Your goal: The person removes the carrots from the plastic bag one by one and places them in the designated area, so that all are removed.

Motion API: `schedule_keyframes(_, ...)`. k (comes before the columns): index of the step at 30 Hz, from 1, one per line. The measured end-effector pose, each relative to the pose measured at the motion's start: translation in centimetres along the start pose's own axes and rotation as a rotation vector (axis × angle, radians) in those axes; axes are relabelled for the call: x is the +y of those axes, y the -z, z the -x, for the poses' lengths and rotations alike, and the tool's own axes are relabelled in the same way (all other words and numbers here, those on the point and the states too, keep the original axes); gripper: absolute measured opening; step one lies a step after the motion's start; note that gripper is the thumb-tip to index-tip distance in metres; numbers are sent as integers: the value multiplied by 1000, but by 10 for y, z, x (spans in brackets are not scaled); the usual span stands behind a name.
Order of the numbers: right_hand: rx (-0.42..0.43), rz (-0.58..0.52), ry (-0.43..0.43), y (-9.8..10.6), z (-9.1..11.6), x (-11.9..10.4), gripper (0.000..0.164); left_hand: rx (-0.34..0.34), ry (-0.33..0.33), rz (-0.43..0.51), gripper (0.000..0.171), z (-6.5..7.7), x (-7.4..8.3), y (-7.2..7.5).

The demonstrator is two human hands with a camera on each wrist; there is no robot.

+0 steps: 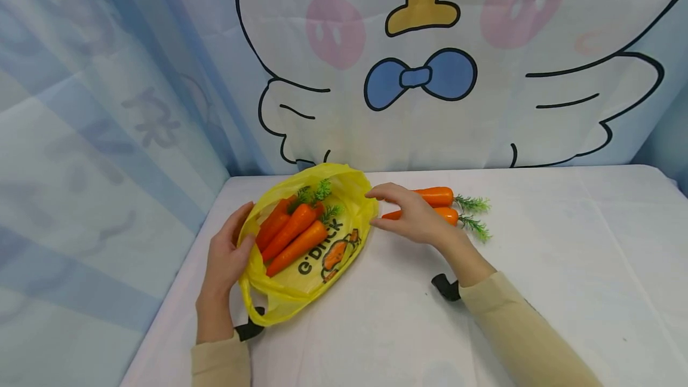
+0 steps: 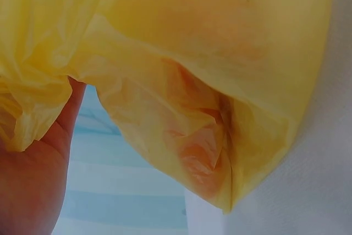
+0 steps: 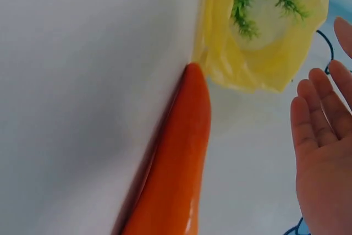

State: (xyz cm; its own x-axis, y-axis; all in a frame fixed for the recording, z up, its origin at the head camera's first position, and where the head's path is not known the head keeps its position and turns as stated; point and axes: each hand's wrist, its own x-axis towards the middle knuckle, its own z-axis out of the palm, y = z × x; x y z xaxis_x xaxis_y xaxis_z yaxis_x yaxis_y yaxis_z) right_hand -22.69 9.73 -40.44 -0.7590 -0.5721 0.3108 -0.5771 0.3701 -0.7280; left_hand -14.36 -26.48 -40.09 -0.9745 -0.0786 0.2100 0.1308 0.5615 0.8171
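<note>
Your left hand (image 1: pixel 224 261) rests against the near left edge of the thin yellow plastic bag (image 1: pixel 328 255) printed with black letters and an orange cartoon figure; the fingers lie fairly straight along the rim with the thumb up against the plastic, holding the mouth wide, and in the left wrist view your palm (image 2: pixel 33 180) shows beside the crinkled film (image 2: pixel 209 81), though you cannot tell there whether any finger pinches it. The bag lies on the white cloth-covered table (image 1: pixel 537 291), toward its back left, with three orange plastic carrots with green tufted tops (image 1: pixel 292 235) lying side by side inside, tops pointing to the back. Your right hand (image 1: pixel 414 214) hovers just right of the bag's open mouth, fingers spread and slightly bent, holding nothing; the right wrist view shows the fingers (image 3: pixel 322 130) straight and apart. Under and behind that hand, two more orange plastic carrots (image 1: pixel 438 197) lie on the table, green tops to the right, the nearer one's tip (image 3: pixel 190 114) almost touching the bag's edge. Behind the table hangs a fabric backdrop with a cartoon duck wearing a blue bow tie (image 1: pixel 419 76).
</note>
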Motion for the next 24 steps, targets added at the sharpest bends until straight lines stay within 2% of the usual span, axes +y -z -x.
schedule_keyframes(5,-13,4,47,-11,-12,-8,49,6,0,14,52,0,0,-1)
schedule_keyframes(13,-69,-22,14,-26,-31,-22,45,20,28,25,45,-1,3,-2)
schedule_keyframes(24,-113,-26,126,-47,-56,-29,46,61,39,104,41,-1,4,-1)
